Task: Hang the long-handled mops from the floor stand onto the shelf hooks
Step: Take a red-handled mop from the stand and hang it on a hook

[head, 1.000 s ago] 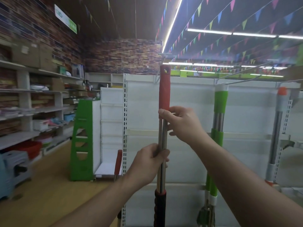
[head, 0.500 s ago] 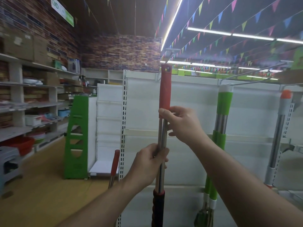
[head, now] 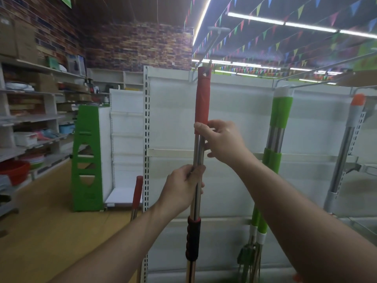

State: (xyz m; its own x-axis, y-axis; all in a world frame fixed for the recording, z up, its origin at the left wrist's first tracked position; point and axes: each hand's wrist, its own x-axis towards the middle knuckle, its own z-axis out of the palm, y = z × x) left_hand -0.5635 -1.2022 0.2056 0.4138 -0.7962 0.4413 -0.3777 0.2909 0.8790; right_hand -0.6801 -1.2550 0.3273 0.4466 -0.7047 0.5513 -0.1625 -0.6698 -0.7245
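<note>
I hold a red-handled mop (head: 202,99) upright in front of the white shelf unit (head: 173,111). My right hand (head: 222,141) grips its steel pole just under the red sleeve. Lower down, my left hand (head: 181,186) grips the pole above a black-and-red grip (head: 192,238). The hole in the red handle's top sits at the tip of a long wire shelf hook (head: 212,40). To the right, a green-handled mop (head: 280,119) and an orange-capped mop (head: 346,139) hang against the shelf. Another red handle (head: 137,192) stands low at the left.
A green stepped stand (head: 86,158) is on the wooden floor at the left. Wall shelves (head: 26,119) with boxes, tubs and a red basin line the far left. More wire hooks (head: 318,67) stick out from the shelf top at the right.
The mop has risen slightly in my hands, and its top hole has come up to the hook tip. The view has shifted a little to the right.
</note>
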